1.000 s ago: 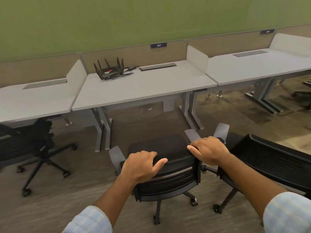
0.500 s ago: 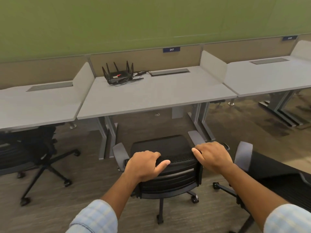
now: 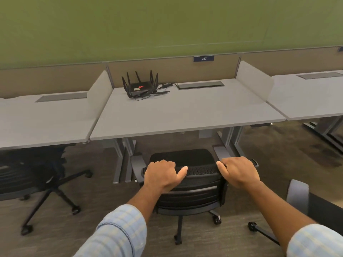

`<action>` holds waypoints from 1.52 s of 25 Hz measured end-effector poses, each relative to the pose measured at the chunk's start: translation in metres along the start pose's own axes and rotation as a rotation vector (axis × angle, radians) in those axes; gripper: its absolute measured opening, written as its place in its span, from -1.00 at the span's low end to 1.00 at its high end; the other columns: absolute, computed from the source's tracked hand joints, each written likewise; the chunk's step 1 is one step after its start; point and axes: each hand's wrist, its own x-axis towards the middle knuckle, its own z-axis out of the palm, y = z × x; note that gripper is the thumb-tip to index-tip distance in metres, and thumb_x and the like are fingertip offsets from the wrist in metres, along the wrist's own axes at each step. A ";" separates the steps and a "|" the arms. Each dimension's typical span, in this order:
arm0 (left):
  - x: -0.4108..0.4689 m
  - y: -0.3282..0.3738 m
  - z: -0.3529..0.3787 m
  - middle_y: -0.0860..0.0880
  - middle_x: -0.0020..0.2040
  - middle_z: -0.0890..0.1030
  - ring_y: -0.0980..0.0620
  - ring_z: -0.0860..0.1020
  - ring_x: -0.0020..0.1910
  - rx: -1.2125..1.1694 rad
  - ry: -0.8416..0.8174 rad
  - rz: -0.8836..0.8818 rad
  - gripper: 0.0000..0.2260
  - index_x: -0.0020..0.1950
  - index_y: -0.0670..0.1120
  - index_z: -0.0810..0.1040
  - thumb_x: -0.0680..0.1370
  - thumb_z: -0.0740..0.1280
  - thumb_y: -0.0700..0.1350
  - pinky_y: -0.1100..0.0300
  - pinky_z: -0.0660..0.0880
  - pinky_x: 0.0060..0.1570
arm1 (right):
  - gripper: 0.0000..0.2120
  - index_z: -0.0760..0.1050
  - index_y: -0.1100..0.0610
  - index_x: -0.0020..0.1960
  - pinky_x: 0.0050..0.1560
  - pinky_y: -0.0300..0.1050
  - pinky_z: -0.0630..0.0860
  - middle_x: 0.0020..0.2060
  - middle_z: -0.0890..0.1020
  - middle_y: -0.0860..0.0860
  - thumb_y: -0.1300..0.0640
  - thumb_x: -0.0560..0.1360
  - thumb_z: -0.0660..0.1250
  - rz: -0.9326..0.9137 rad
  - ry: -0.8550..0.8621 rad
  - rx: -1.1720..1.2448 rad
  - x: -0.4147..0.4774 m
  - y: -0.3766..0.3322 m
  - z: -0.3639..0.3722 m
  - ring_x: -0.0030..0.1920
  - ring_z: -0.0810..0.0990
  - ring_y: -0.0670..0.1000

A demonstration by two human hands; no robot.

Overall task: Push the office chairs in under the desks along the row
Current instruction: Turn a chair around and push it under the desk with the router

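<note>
Chair rolled closer to desk 247.

My left hand and right hand were clamped over the top edge of the black chair, which had advanced since a second ago: its seat front now sat just under the middle desk, backrest outside, so pushing remained. Another chair waited right.

Two bare forearms in shot, both sleeves rolled back above the wrist. The shirt is pale blue with a faint cream check, soft woven cloth, cuffs bunched in loose folds. The left hand and right hand carry no rings, watch or gloves.
</note>
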 end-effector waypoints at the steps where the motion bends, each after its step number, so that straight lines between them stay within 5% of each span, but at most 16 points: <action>1: 0.010 -0.006 0.001 0.06 -0.42 0.50 0.11 0.41 -0.46 -0.003 0.003 0.001 -0.33 -0.33 0.01 0.43 0.63 -0.09 0.48 0.16 0.21 -0.34 | -0.39 0.52 0.01 -0.25 -0.16 0.06 0.55 -0.38 0.58 -0.07 -0.30 0.66 -0.10 -0.002 -0.006 0.004 0.010 0.000 0.003 -0.33 0.57 0.02; 7: 0.077 -0.037 0.009 0.07 -0.41 0.50 0.08 0.42 -0.46 -0.010 0.022 -0.027 -0.36 -0.32 0.01 0.46 0.66 -0.01 0.45 0.22 0.18 -0.38 | -0.38 0.55 0.00 -0.23 -0.13 0.07 0.61 -0.37 0.60 -0.08 -0.28 0.67 -0.12 -0.032 -0.010 0.005 0.086 0.005 0.019 -0.33 0.59 -0.01; 18: 0.171 -0.064 0.014 0.08 -0.37 0.55 0.07 0.50 -0.39 -0.016 0.001 -0.066 -0.35 -0.25 0.00 0.56 0.66 0.00 0.45 0.19 0.26 -0.34 | -0.44 0.32 -0.03 -0.35 -0.15 0.02 0.38 -0.46 0.45 -0.06 -0.26 0.65 -0.17 -0.098 0.019 0.006 0.189 0.021 0.032 -0.40 0.49 0.03; 30: 0.203 -0.076 0.026 0.05 -0.39 0.55 0.07 0.52 -0.39 -0.009 0.033 -0.065 -0.34 -0.27 -0.02 0.56 0.66 -0.01 0.44 0.17 0.29 -0.36 | -0.36 0.45 0.01 -0.32 -0.01 0.09 0.62 -0.43 0.52 -0.07 -0.28 0.72 -0.12 -0.130 -0.010 -0.009 0.226 0.033 0.049 -0.37 0.55 0.00; 34: 0.200 -0.078 0.025 0.04 -0.42 0.53 0.05 0.47 -0.44 -0.012 0.065 -0.060 -0.35 -0.31 -0.03 0.53 0.69 0.01 0.39 0.20 0.24 -0.36 | -0.34 0.52 0.00 -0.27 0.08 0.09 0.61 -0.34 0.60 -0.07 -0.31 0.73 -0.10 -0.077 0.054 -0.027 0.219 0.028 0.046 -0.27 0.60 -0.01; 38: 0.189 -0.067 0.026 0.10 -0.49 0.40 0.08 0.33 -0.51 0.007 0.195 -0.090 -0.40 -0.40 0.00 0.41 0.71 0.05 0.31 0.18 0.17 -0.36 | -0.34 0.64 0.05 0.01 0.18 0.12 0.57 -0.07 0.73 -0.01 -0.32 0.75 -0.10 -0.022 0.120 0.001 0.210 0.024 0.048 -0.02 0.70 0.09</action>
